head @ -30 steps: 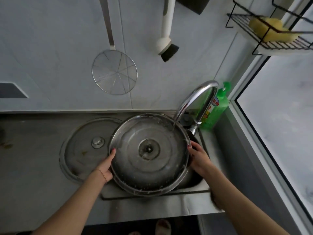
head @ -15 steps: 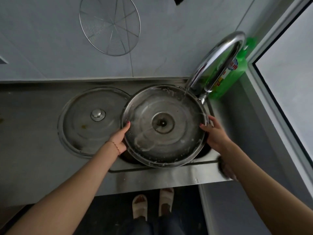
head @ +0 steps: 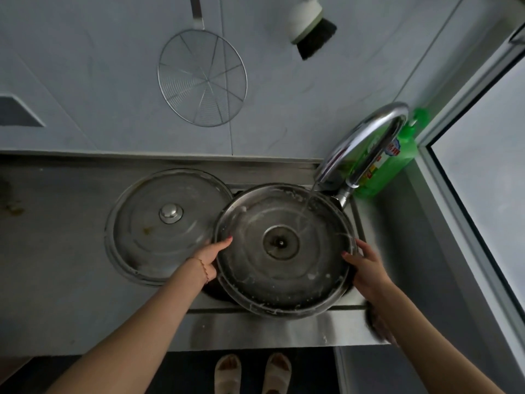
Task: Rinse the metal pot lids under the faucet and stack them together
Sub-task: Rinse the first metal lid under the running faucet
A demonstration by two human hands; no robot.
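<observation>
A large round metal lid point(head: 284, 248) is held over the sink point(head: 356, 304), its hollow underside turned up toward the camera, with a round boss at its middle and flecks of white foam along the rim. It covers most of the basin. A thin stream of water point(head: 308, 203) falls from the faucet point(head: 366, 140) and lands on the lid's upper right part, spreading over the wet metal.

The left hand point(head: 211, 258) grips the lid's left edge, thumb lying over the rim on the inside and the other fingers hidden beneath it. A thin bracelet point(head: 203, 267) circles that wrist. The right hand point(head: 366, 265) holds the right edge in the same way, thumb over the rim and fingers curled around the outside and under.

Just left of the held lid, a second metal lid point(head: 164, 226) lies knob up on the steel counter point(head: 51, 251), its right edge tucked slightly under the held lid; whether they touch I cannot tell.

A green bottle of dish soap point(head: 395, 157) stands behind the faucet in the corner by the window frame point(head: 466, 231). On the tiled wall point(head: 85, 66) hang a wire skimmer point(head: 202, 78) and a white-handled brush point(head: 312, 27) with dark bristles. At the lower edge, two feet in pale sandals point(head: 252, 373) stand on the dark floor
</observation>
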